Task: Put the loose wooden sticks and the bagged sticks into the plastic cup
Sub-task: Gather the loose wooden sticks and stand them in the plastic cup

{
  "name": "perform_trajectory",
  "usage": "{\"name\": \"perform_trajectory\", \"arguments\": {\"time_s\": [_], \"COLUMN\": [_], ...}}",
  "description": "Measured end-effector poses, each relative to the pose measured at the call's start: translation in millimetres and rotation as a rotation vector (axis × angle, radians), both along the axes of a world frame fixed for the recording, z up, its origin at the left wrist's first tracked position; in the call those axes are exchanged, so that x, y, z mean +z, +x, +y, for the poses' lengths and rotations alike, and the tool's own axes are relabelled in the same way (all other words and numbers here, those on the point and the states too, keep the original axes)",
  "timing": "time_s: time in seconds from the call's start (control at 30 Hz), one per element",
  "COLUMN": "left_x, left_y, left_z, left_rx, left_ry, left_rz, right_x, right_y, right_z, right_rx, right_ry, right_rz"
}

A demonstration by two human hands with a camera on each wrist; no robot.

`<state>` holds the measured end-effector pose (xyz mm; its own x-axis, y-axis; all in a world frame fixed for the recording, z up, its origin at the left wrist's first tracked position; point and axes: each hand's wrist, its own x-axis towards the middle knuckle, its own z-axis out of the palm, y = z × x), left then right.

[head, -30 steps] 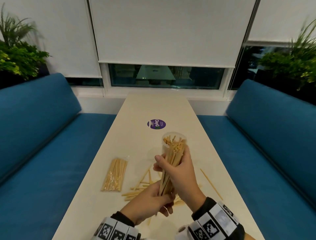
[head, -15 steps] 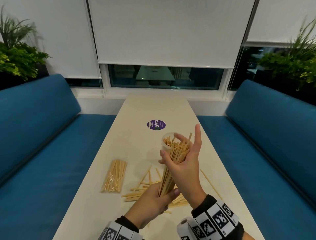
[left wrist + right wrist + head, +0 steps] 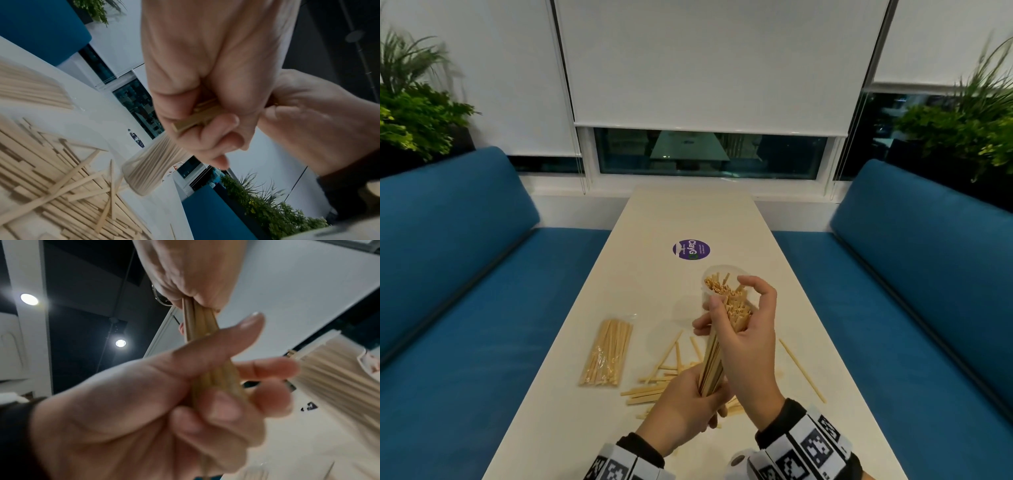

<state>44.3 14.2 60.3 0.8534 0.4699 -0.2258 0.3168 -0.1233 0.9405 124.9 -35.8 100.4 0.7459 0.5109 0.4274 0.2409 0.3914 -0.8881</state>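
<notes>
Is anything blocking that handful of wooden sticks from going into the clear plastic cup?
Partly: the clear plastic cup already holds upright sticks filling much of its mouth. The bundle of wooden sticks, held by the left hand and right hand, has no other visible obstacle.

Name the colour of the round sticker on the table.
Purple, with white lettering; the round sticker shows best in the head view.

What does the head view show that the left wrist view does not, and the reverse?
Only the head view shows the whole bagged sticks, one stray stick at the right, and the cup's open rim. Only the left wrist view shows the plastic cup from its side, packed with sticks. Both show the left hand and right hand gripping one bundle.
</notes>
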Motion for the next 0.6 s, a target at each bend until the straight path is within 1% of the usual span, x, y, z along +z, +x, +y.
{"name": "perform_trajectory", "arguments": {"time_s": [0.13,0.2,0.27,0.3,0.33,0.37,0.4,0.47,0.5,0.53,0.57,0.6], "left_x": [-1,-1,-1,-1,-1,-1,-1,0,2,3,5,6], "left_y": [1,2,3,3,3,3,2,-3,-3,-3,-1,1], "left_z": [2,3,2,2,1,2,4,9,11,12,12,10], "left_rx": [0.006,-0.003,0.004,0.007,0.006,0.006,0.029,0.155,0.225,0.282,0.336,0.384], "left_ry": [0.036,0.070,0.036,-0.027,-0.123,-0.244,-0.399,-0.802,-0.985,-1.123,-1.203,-1.237], "left_rz": [0.002,0.032,0.042,0.017,-0.035,-0.120,-0.220,-0.383,-0.420,-0.438,-0.442,-0.440], "right_x": [0,-1,2,5,7,9,12,18,21,23,23,21], "right_y": [1,4,7,8,10,11,13,14,12,10,7,3], "right_z": [-2,-1,-1,0,0,-1,-2,-3,-4,-4,-3,-2], "right_rx": [0.124,0.168,0.174,0.150,0.122,0.087,0.060,0.054,0.062,0.073,0.082,0.088], "right_ry": [-0.044,-0.052,-0.055,-0.051,-0.041,-0.024,0.000,0.045,0.060,0.072,0.077,0.075], "right_rz": [0.158,0.246,0.316,0.330,0.326,0.317,0.304,0.266,0.248,0.230,0.210,0.191]}}
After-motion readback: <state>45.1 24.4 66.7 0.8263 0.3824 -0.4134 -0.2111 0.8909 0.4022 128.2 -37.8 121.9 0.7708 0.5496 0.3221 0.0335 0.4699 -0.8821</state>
